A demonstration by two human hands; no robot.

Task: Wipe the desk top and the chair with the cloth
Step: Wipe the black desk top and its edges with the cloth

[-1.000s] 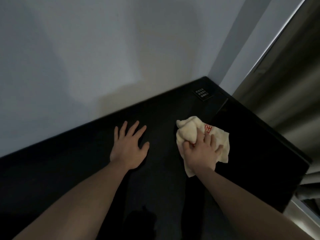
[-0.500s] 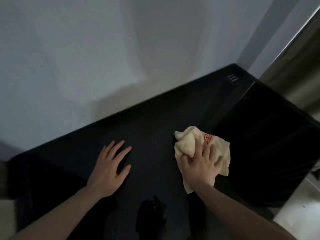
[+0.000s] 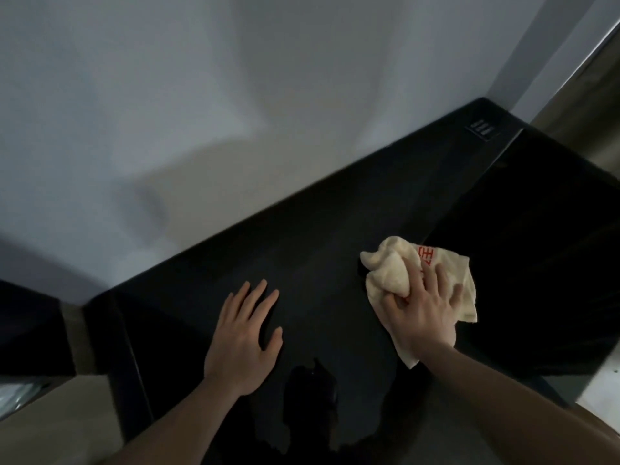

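A black desk top (image 3: pixel 335 236) runs along a pale wall, from lower left to upper right. A crumpled cream cloth (image 3: pixel 392 273) with red print lies on it right of centre. My right hand (image 3: pixel 422 313) presses down on the cloth, fingers curled into its folds. My left hand (image 3: pixel 241 340) rests flat on the desk to the left of the cloth, fingers spread, holding nothing. No chair is in view.
A small white label (image 3: pixel 482 129) sits at the desk's far right corner. A glossy black panel (image 3: pixel 543 263) adjoins the desk on the right. The desk's left end (image 3: pixel 117 347) drops to a beige floor. A curtain (image 3: pixel 590 105) hangs at upper right.
The view has swung left, so the desk's left end now shows. The cloth under my right hand has slid a little toward me along the desk; my left hand stays flat.
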